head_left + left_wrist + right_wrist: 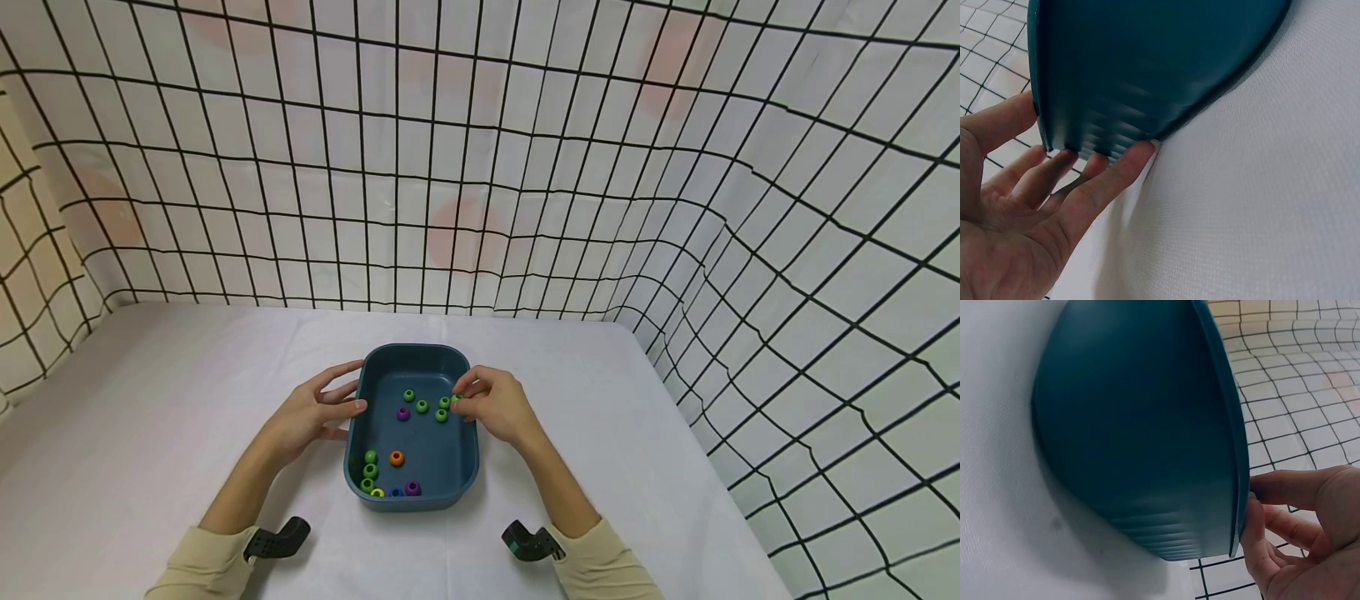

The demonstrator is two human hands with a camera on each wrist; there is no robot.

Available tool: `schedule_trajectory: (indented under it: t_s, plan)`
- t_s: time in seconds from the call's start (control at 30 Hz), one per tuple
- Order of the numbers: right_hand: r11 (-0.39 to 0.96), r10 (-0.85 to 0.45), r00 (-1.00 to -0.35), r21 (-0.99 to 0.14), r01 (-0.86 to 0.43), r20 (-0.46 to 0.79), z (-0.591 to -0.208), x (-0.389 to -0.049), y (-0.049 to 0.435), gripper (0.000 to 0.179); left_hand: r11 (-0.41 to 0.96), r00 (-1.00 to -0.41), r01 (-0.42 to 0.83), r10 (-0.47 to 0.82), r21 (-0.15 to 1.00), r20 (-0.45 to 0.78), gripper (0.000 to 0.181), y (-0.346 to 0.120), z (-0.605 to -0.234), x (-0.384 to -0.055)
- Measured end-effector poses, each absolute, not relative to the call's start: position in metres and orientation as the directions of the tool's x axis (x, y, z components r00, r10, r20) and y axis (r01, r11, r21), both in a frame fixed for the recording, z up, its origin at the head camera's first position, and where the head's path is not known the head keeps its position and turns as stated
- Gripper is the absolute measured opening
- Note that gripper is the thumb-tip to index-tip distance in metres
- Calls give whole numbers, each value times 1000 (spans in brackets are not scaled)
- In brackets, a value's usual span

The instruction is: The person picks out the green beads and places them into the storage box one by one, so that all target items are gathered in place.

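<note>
A dark blue-green plastic tub (438, 475) stands on the white-covered table with coloured beads inside. My left hand (306, 414) holds its left side, thumb over the rim and spread fingers against the outer wall (1166, 56). At the right rim, my right hand (495, 404) reaches in and pinches a green bead (457, 399) between thumb and fingertips; the wall (1141, 412) hides the bead in the right wrist view. Close to those fingertips lie a few green beads (441, 415), with a purple bead (402, 413) left of them.
In the tub's near left corner sit green beads (371, 471), a yellow bead (377, 492), a blue bead (396, 492) and a purple bead (412, 487). An orange bead (396, 458) lies just beyond. Black wire mesh (420, 183) encloses the table (585, 400) behind and at both sides.
</note>
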State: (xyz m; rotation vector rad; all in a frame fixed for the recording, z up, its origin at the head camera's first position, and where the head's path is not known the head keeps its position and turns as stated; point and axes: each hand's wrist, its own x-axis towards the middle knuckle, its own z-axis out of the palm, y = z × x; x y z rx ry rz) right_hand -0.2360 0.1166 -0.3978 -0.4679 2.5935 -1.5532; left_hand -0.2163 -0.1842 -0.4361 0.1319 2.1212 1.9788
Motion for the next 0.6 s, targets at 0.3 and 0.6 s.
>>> schedule_trajectory:
  t_s: [0.3,0.6]
  plan:
    - [429,-299,-949,-875,-226,99,-399,-236,118,14,68,-967,-90,234,994,-104,74,-184,-437,-217]
    - [426,-299,-949,-876,-225,98,-402,-238,118,14,71,-967,-90,231,993,-104,74,-184,-437,-217]
